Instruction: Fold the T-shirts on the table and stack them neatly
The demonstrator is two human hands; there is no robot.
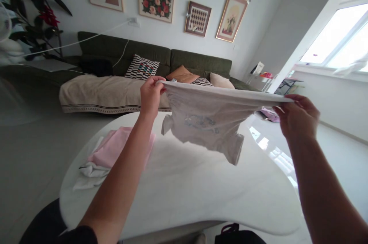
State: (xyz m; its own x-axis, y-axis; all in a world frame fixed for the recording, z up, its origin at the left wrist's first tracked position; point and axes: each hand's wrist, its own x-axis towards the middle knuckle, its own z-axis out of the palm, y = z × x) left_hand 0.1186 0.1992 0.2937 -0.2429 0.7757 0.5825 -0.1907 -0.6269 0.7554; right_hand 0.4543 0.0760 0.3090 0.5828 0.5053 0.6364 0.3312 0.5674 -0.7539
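Observation:
A light grey T-shirt [207,121] with a faded dark print hangs upside down, its hem stretched taut between my two hands. My left hand [151,94] pinches one end of the hem, and my right hand [300,115] pinches the other end. Its sleeves dangle at the bottom, above the white table [207,194]. To the left, partly behind my left forearm, a folded pink cloth [113,146] lies on the table over some white fabric [90,175].
Beyond the table runs a dark green sofa [198,58] with a beige throw [94,90], a patterned cushion [142,67] and an orange cushion [184,74]. A thin white cable [86,41] crosses at the left. A window [339,33] is on the right.

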